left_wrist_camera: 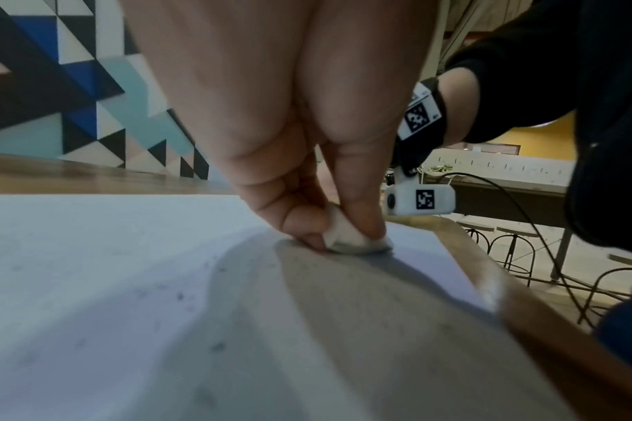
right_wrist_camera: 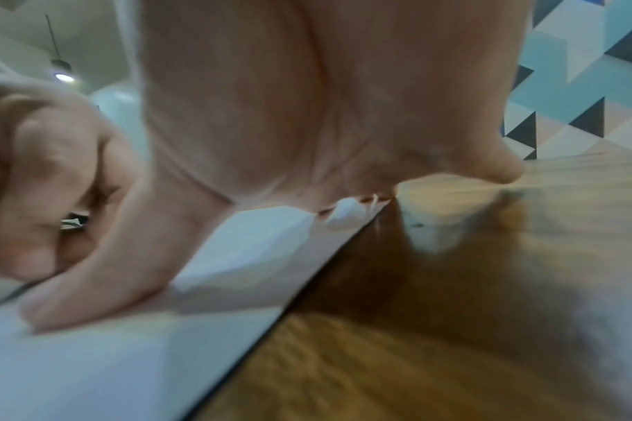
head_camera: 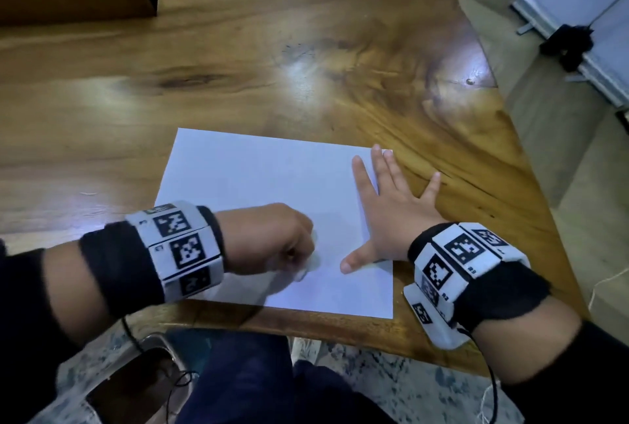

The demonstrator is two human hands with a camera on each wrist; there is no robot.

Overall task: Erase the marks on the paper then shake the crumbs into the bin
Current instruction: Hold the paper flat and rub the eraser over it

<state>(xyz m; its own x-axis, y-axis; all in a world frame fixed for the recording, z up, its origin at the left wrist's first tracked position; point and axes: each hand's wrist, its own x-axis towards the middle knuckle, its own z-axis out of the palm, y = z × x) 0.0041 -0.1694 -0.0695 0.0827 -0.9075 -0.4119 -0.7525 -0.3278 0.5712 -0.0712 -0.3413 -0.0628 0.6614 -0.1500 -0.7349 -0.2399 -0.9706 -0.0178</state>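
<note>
Your left hand (head_camera: 269,239) is curled tight around a small white eraser (left_wrist_camera: 346,236), thumb and fingertips (left_wrist_camera: 368,225) pinching it and pressing its lower face onto the paper (head_camera: 265,185). The contact spot sits in the near half of the sheet, a little toward you from its middle.

Your right hand (head_camera: 391,212) lies flat and spread, fingers straight and holding nothing. The palm and thumb rest on the right part of the sheet, the middle fingers reach toward its far right corner, and the little finger lands on the bare wooden counter (head_camera: 238,66) just past the paper's edge.

The sheet lies flat near the counter's front edge, close to the right-hand corner. From the left wrist view, small dark specks dot the paper (left_wrist_camera: 181,296) near the eraser; they look like crumbs, though the blur makes that hard to confirm.

Below the counter's edge on your left, part of a dark container (head_camera: 136,386) with a pale rim shows by your knee.
</note>
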